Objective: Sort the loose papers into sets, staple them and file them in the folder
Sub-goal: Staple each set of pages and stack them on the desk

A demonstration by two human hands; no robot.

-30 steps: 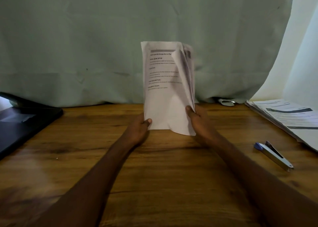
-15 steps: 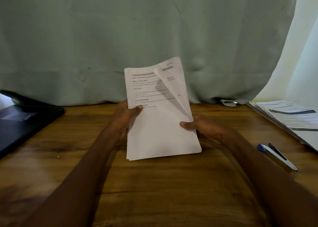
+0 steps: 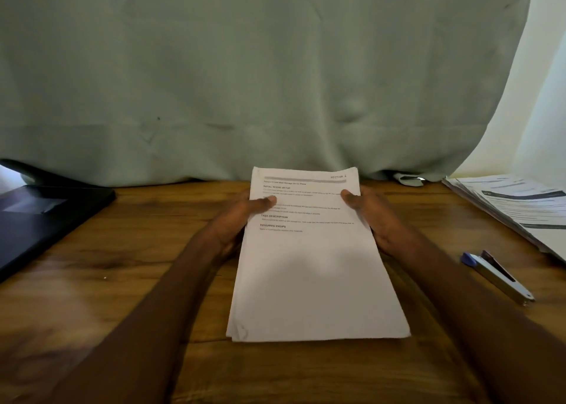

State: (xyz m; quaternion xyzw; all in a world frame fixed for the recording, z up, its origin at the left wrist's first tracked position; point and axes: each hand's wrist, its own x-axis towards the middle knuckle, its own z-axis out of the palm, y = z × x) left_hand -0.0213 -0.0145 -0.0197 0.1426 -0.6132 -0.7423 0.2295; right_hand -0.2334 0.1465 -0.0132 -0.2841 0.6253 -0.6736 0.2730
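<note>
A squared-up set of white printed papers (image 3: 315,269) lies nearly flat in the middle of the wooden table (image 3: 122,281), text side up. My left hand (image 3: 242,219) grips its left edge, thumb on the top sheet. My right hand (image 3: 370,216) grips the right edge the same way, thumb on top. A silver stapler with a blue end (image 3: 497,276) lies on the table to the right, apart from both hands. A dark folder (image 3: 39,216) sits at the left edge of the table.
A second stack of printed papers (image 3: 520,210) lies at the far right corner. A pale green curtain (image 3: 275,75) hangs right behind the table. A small pale object (image 3: 409,179) lies at the curtain's foot.
The papers were held upright with pages fanned apart; now they are lowered nearly flat and the sheets lie together. Both hands moved from the bottom corners to the side edges.
</note>
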